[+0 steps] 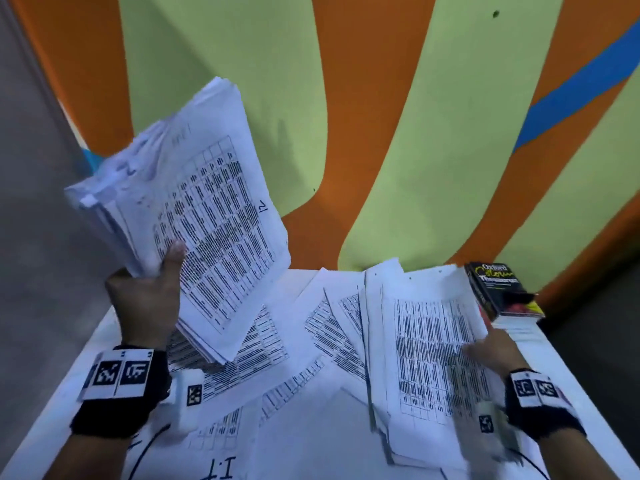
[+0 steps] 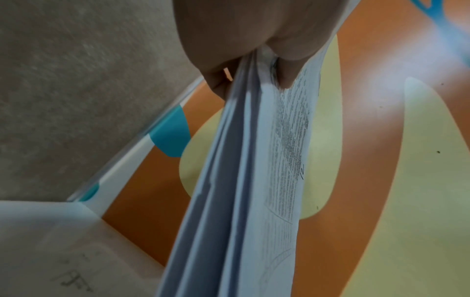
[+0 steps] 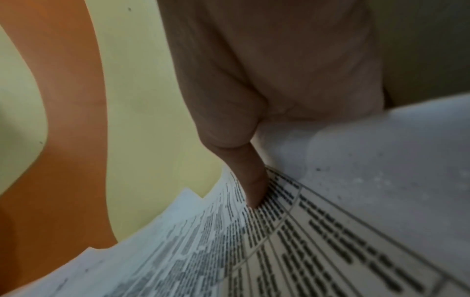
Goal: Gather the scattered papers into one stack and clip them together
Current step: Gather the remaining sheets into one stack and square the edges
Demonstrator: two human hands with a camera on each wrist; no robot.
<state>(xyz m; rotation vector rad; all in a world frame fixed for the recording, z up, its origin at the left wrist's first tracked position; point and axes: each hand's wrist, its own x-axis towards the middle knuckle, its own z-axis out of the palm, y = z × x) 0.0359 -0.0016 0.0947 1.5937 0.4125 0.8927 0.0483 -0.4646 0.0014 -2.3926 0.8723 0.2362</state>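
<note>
nearest the lens, black wristbands with square black-and-white markers [image 1: 119,374] on both forearms. just beyond, left hand [image 1: 147,299] raised above the white worktop [image 1: 554,351], clamped on a thick sheaf of white printed sheets [image 1: 207,216] lifted clear of the surface and tilted up toward the wall. thumb laid flat across the front page with its table of dark text, other fingers [image 2: 218,84] curled behind the sheaf, seen edge-on from the left wrist as several layers splayed apart below the grip. handwritten "12" near the right margin of the top page.

right hand [image 1: 491,351] low on the right side of the worktop, on a second pile of white printed sheets [image 1: 426,358] lying there. one finger extended, tip pressed down on the printed table of the top page; right edge of that pile tucked under the palm. remaining fingers hidden under the hand, so cannot tell whether curled beneath the edge or merely resting.

between the two hands, loose white table-printed sheets [image 1: 311,341] fanned and overlapping on the worktop, some under the raised sheaf. black-covered oxford thesaurus paperback [image 1: 502,292] at the far right corner, just beside the second pile. behind, wall painted in orange and pale green bands [image 1: 346,98] with a blue stripe.
</note>
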